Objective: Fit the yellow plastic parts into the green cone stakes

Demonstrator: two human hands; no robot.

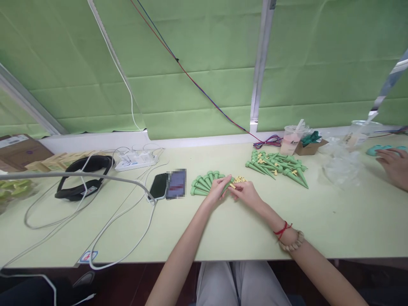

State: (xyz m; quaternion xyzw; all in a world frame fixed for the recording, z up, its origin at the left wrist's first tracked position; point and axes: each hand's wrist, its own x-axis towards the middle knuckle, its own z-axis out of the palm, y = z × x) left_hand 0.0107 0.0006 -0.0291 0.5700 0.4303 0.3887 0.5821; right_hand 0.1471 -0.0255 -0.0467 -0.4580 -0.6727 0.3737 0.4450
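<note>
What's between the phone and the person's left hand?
In the head view, a flat dark rectangle, pixelated beyond recognition, lies right beside the phone; then come fanned-out green cones, reaching up to the left hand.

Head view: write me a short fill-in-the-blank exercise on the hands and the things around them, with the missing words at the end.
1. The small piece pinched in the right hand is coloured ____.
2. The cone-shaped piece held in the left hand is coloured ____.
3. The phone lies to the ____ of the fanned-out cones.
4. The red string bracelet is worn on the person's ____ arm.

Missing words: yellow; green; left; right.
</note>
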